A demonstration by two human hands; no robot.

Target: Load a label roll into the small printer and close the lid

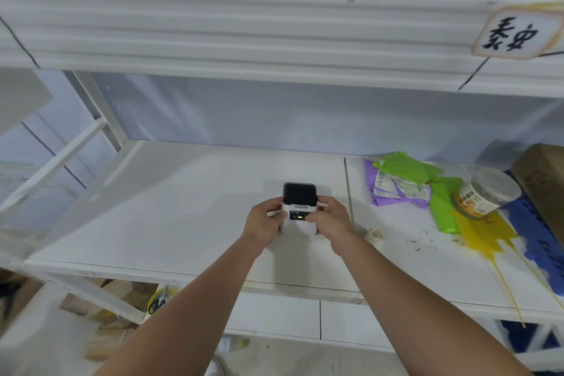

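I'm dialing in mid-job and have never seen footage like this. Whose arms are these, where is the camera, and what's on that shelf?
There is one picture, from a wide-angle camera on a person's head, looking down at their bare arms. No robot. The left hand and right hand grip a small white label printer from either side; it seems to rest on the white shelf, its dark lid appears shut, and a green light shows on its front. To the right lie green and purple mailer bags, a plastic jar on its side, and yellow and blue bags. I cannot see a label roll.
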